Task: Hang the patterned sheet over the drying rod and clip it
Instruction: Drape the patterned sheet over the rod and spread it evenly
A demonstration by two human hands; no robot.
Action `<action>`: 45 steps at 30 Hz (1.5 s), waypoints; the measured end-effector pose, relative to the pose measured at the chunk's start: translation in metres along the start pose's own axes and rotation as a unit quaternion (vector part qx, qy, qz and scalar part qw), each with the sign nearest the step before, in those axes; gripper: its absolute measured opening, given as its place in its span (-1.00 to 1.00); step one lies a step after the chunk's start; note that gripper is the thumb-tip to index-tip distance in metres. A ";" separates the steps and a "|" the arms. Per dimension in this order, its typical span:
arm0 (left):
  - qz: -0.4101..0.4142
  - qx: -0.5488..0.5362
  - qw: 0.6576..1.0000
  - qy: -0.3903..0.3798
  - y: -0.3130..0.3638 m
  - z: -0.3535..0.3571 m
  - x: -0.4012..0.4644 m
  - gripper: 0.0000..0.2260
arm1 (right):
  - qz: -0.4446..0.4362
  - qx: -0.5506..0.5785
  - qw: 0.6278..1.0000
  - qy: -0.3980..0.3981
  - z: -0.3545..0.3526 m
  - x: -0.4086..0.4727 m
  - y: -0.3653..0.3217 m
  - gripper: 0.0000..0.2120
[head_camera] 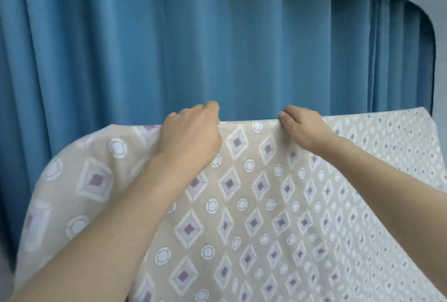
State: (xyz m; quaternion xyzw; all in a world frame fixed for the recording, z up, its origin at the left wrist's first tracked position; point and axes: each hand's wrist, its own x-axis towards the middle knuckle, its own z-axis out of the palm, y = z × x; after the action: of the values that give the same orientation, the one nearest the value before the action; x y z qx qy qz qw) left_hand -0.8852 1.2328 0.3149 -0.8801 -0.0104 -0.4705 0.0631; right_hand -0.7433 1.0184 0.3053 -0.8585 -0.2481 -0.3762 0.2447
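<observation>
- Left hand point(191, 137) and right hand point(303, 127): both pinched shut on the top fold of the beige diamond-patterned cotton sheet point(254, 205) between them.
- Step, judged: draping.
- Rod, clips: unseen; clipping next.

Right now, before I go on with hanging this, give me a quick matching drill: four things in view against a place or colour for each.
Things:
1. left hand
2. right hand
3. patterned sheet
4. curtain

Descriptions:
A. plain blue, hanging in folds behind
B. beige with diamonds and circles
C. grips the sheet's top edge, nearer the right
D. grips the sheet's top edge, nearer the left

Pairs: 1-D, 2-C, 3-B, 4-A
</observation>
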 end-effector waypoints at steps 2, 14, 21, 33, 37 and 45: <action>-0.029 -0.006 1.000 0.001 -0.003 -0.002 0.003 -0.92 | 0.004 0.027 1.000 -0.016 -0.007 -0.002 0.025 -0.75; 0.059 -0.015 0.998 -0.002 0.152 0.056 0.067 -0.75 | 0.043 0.121 0.992 -0.016 -0.026 0.025 0.179 -0.81; 0.048 -0.030 0.995 -0.080 0.237 0.136 0.128 -0.84 | 0.024 0.130 0.989 -0.059 -0.039 0.050 0.275 -0.88; -0.111 -0.092 0.981 0.132 0.230 0.121 0.133 -0.85 | -0.088 0.230 0.969 0.025 -0.040 0.091 0.236 -0.84; -0.103 -0.022 0.988 0.116 0.235 0.105 0.135 -0.80 | -0.110 0.217 0.968 -0.053 -0.047 0.086 0.235 -0.86; 0.006 0.007 0.993 -0.116 0.325 0.133 0.157 -0.74 | 0.012 0.089 0.995 -0.047 -0.069 0.061 0.342 -0.75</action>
State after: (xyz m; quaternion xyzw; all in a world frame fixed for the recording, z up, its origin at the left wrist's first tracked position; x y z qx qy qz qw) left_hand -0.6620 0.9205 0.3393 -0.9285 -0.0160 -0.3644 0.0701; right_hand -0.5344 0.7324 0.3133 -0.8526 -0.2819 -0.3093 0.3129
